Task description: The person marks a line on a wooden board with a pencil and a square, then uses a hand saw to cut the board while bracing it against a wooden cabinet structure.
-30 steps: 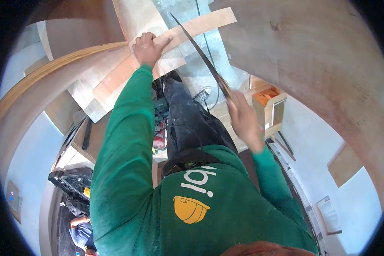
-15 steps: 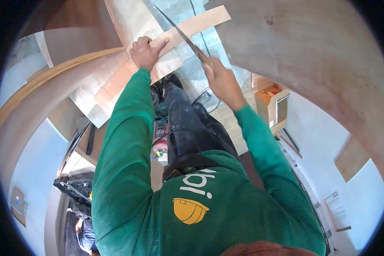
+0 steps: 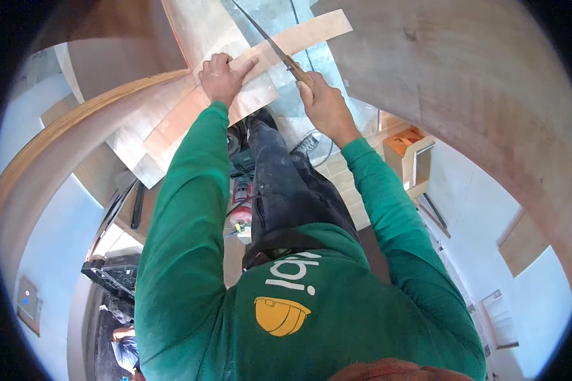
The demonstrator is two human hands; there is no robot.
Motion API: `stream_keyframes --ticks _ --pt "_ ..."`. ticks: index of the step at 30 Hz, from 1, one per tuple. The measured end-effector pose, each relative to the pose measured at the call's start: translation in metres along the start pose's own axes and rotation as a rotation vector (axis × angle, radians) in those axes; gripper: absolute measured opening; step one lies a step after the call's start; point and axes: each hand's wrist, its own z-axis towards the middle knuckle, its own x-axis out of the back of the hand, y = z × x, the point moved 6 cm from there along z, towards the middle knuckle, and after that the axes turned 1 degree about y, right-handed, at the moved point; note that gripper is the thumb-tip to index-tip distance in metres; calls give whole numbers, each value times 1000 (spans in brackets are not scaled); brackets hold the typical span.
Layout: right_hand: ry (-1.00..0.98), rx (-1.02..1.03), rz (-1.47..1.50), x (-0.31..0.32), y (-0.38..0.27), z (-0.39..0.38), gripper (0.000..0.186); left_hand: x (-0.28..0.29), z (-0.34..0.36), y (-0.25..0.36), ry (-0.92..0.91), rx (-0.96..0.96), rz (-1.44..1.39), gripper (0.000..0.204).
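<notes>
A long, pale wooden strip (image 3: 305, 33) lies slantwise over a board, its far right end jutting past the board's edge. My left hand (image 3: 222, 79) grips and presses it from above, thumb stretched along the strip toward the blade. In my right hand (image 3: 329, 108) is a handsaw (image 3: 270, 42), the fingers closed round its wooden handle. The narrow, tapering blade crosses the strip to the right of my left hand and points away to the upper left. Whether the teeth are biting into the wood cannot be made out.
Large curved plywood panels (image 3: 464, 82) rise at the right, another panel edge (image 3: 89, 105) at the left. By my legs are a red cylinder-shaped item (image 3: 241, 206) and a cable. An open wooden box (image 3: 410, 152) stands at right. Another person (image 3: 126, 349) shows at lower left.
My right hand and the saw have shifted slightly up and right, the blade sliding along its length across the strip. My left hand keeps its hold; the whole view has shifted a little.
</notes>
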Motion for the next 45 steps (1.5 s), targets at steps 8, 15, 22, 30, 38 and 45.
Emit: stream_keyframes --ticks 8,15,22,30,38,45 --pt "-81 -111 -75 107 -16 -188 39 2 -7 -11 -1 44 3 68" --pt "-58 -63 11 30 18 -75 33 3 -1 -2 35 1 -28 68" --pt "-106 -127 -9 24 -6 -50 38 -5 -8 -12 53 16 -25 68" --pt "-76 -17 -168 102 -9 -181 43 8 -6 -9 49 20 -11 66" --pt "-31 -6 -1 7 1 -14 38 3 0 1 22 11 10 65" --pt "-103 -111 -107 122 -18 -199 40 3 -4 -13 -20 67 -11 68"
